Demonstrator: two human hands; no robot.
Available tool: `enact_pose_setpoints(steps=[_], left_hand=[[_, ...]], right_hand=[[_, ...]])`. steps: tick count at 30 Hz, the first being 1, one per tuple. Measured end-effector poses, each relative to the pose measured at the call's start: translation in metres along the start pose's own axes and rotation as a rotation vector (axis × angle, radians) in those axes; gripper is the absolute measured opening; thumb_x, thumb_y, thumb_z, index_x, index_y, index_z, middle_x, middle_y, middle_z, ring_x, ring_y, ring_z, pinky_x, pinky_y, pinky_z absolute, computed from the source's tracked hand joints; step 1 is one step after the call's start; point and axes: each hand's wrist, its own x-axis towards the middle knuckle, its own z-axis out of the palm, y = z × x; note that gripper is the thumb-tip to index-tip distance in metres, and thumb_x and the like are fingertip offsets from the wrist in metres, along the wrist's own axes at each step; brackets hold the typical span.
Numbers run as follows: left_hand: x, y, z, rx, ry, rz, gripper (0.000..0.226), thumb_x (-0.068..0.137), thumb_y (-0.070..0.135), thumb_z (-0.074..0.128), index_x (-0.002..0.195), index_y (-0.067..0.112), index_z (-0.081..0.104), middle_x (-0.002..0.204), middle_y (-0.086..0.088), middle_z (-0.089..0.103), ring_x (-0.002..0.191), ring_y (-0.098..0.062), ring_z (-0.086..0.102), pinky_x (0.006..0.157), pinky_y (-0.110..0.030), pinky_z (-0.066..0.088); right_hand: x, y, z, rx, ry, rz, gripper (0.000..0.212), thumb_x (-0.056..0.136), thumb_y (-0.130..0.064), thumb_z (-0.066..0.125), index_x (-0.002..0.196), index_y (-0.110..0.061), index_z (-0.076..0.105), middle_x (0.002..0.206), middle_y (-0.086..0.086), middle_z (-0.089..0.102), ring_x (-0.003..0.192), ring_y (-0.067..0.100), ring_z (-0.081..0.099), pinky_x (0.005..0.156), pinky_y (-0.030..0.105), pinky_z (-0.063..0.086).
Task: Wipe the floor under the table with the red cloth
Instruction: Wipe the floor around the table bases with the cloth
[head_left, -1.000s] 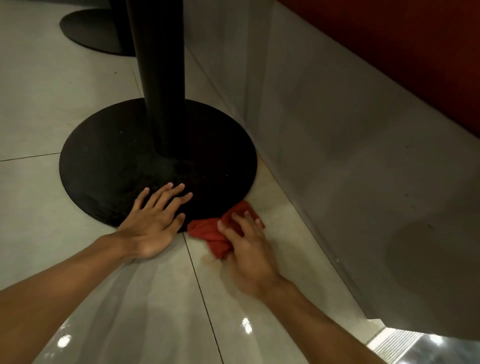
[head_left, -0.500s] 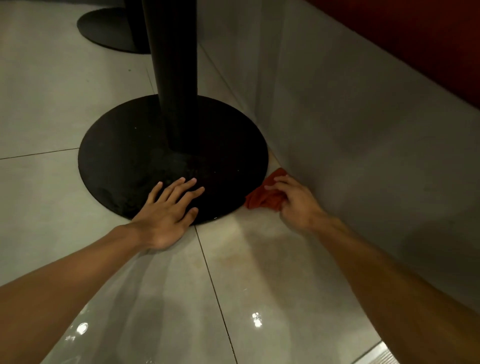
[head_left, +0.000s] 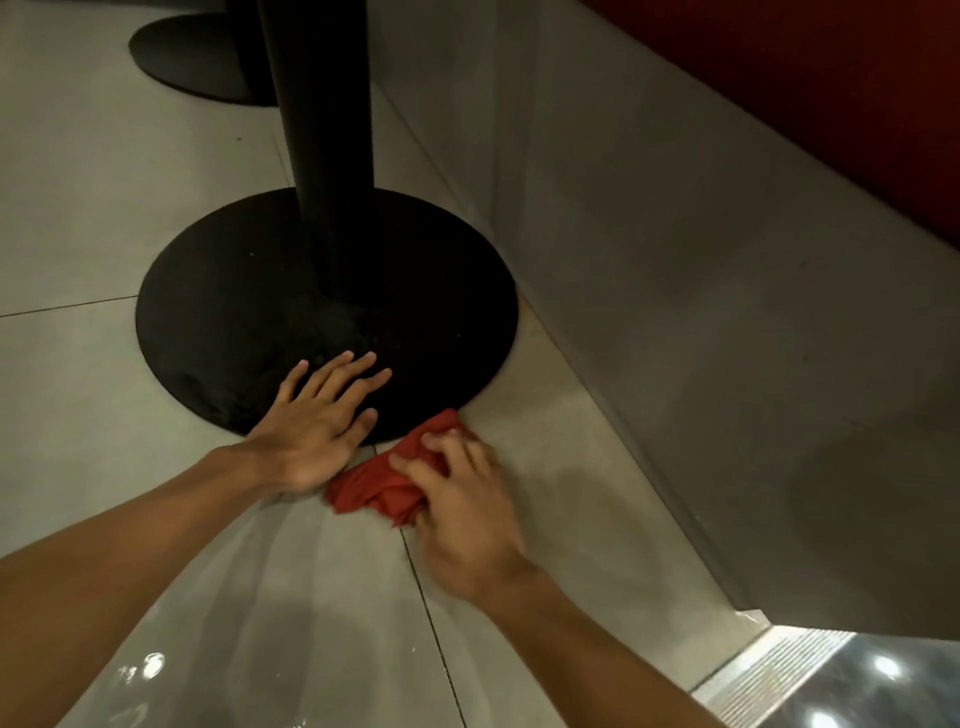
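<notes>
Tiled floor (head_left: 78, 395) — black table base (head_left: 228, 312), red cloth (head_left: 374, 491).

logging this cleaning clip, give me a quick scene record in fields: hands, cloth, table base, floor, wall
left hand: flat, fingers spread on the black table base
right hand: grips the red cloth on the floor
red cloth: bunched, at the base's near rim
table base: round, black, post at its middle
floor: glossy pale tiles
wall: grey, on the right

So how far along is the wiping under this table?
Midway, at a guess. Done: near tiles look glossy, perhaps wiped. In hand: right hand grips the red cloth beside the table base; left hand rests on it. Left: the strip by the wall.
</notes>
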Motion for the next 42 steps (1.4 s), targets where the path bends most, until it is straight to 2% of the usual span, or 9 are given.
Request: enact_pose_setpoints(steps=[5, 8, 12, 17, 24, 29, 32, 36, 42], left_hand=[[0.002, -0.001, -0.001, -0.024, -0.006, 0.002, 0.057, 0.092, 0.059, 0.007, 0.147, 0.046, 0.003, 0.157, 0.022, -0.007, 0.139, 0.006, -0.022, 0.115, -0.036, -0.017], [0.002, -0.001, -0.001, -0.026, -0.008, -0.002, 0.057, 0.092, 0.059, 0.008, 0.148, 0.046, 0.004, 0.157, 0.021, -0.007, 0.139, 0.005, -0.022, 0.115, -0.037, -0.017], [0.001, 0.0, 0.0, 0.002, 0.002, -0.003, 0.057, 0.093, 0.058, 0.008, 0.148, 0.045, 0.002, 0.157, 0.021, -0.008, 0.14, 0.003, -0.021, 0.116, -0.038, -0.016], [0.001, 0.0, -0.002, -0.004, -0.002, 0.001, 0.058, 0.092, 0.059, 0.008, 0.148, 0.045, 0.003, 0.157, 0.021, -0.007, 0.14, 0.004, -0.021, 0.116, -0.037, -0.016], [0.001, -0.001, -0.002, -0.023, -0.008, 0.012, 0.063, 0.087, 0.064, 0.004, 0.147, 0.045, 0.004, 0.157, 0.022, -0.007, 0.14, 0.004, -0.021, 0.115, -0.036, -0.017], [0.003, -0.005, 0.002, -0.01, 0.006, 0.019, 0.064, 0.087, 0.066, 0.003, 0.147, 0.046, 0.004, 0.157, 0.021, -0.005, 0.14, 0.004, -0.019, 0.116, -0.037, -0.015], [0.003, -0.005, 0.003, -0.017, 0.007, 0.022, 0.062, 0.088, 0.065, 0.005, 0.148, 0.045, 0.006, 0.158, 0.02, -0.003, 0.14, 0.004, -0.018, 0.116, -0.037, -0.015], [0.0, 0.004, -0.002, -0.041, -0.005, -0.007, 0.054, 0.096, 0.054, 0.019, 0.148, 0.041, 0.013, 0.159, 0.015, 0.002, 0.144, -0.002, -0.012, 0.118, -0.04, -0.01], [-0.051, 0.015, -0.017, -0.147, 0.02, 0.042, 0.05, 0.094, 0.059, 0.023, 0.139, 0.042, 0.036, 0.15, 0.018, 0.029, 0.142, -0.013, 0.02, 0.116, -0.043, 0.018]], right_hand=[[0.005, 0.011, -0.014, 0.03, -0.091, -0.134, 0.048, 0.079, -0.02, 0.061, 0.126, -0.032, 0.059, 0.136, 0.0, 0.049, 0.127, 0.023, 0.039, 0.11, 0.037, 0.033], [0.024, 0.043, -0.035, 0.23, -0.105, 0.022, 0.03, 0.089, -0.015, 0.057, 0.118, -0.023, 0.064, 0.129, -0.003, 0.052, 0.119, 0.008, 0.047, 0.1, 0.024, 0.04], [0.048, 0.093, -0.056, 0.25, -0.064, 0.154, 0.032, 0.093, -0.01, 0.049, 0.124, -0.01, 0.059, 0.112, -0.019, 0.05, 0.108, -0.009, 0.049, 0.083, -0.002, 0.033], [0.067, 0.128, -0.059, -0.081, -0.004, 0.147, 0.05, 0.084, 0.0, 0.052, 0.131, -0.017, 0.057, 0.139, 0.006, 0.045, 0.125, 0.028, 0.046, 0.111, 0.035, 0.033], [-0.001, 0.106, -0.055, -0.116, 0.102, 0.334, 0.055, 0.08, -0.012, 0.056, 0.131, -0.032, 0.056, 0.127, 0.005, 0.047, 0.114, 0.028, 0.044, 0.096, 0.037, 0.044], [-0.066, 0.071, -0.044, -0.159, 0.033, 0.429, 0.056, 0.085, -0.025, 0.052, 0.139, -0.039, 0.045, 0.137, -0.001, 0.04, 0.126, 0.023, 0.036, 0.111, 0.035, 0.028], [-0.097, 0.046, -0.036, -0.148, 0.044, 0.417, 0.051, 0.083, -0.032, 0.054, 0.133, -0.04, 0.052, 0.132, -0.001, 0.047, 0.119, 0.025, 0.044, 0.103, 0.037, 0.036], [-0.126, 0.019, -0.033, -0.111, 0.075, 0.368, 0.053, 0.066, -0.034, 0.047, 0.115, -0.04, 0.064, 0.105, -0.004, 0.057, 0.094, 0.022, 0.054, 0.079, 0.034, 0.045], [-0.113, 0.029, -0.061, 0.135, 0.053, 0.291, 0.034, 0.075, -0.012, 0.049, 0.101, -0.025, 0.065, 0.097, -0.004, 0.051, 0.094, 0.02, 0.049, 0.084, 0.022, 0.039]])
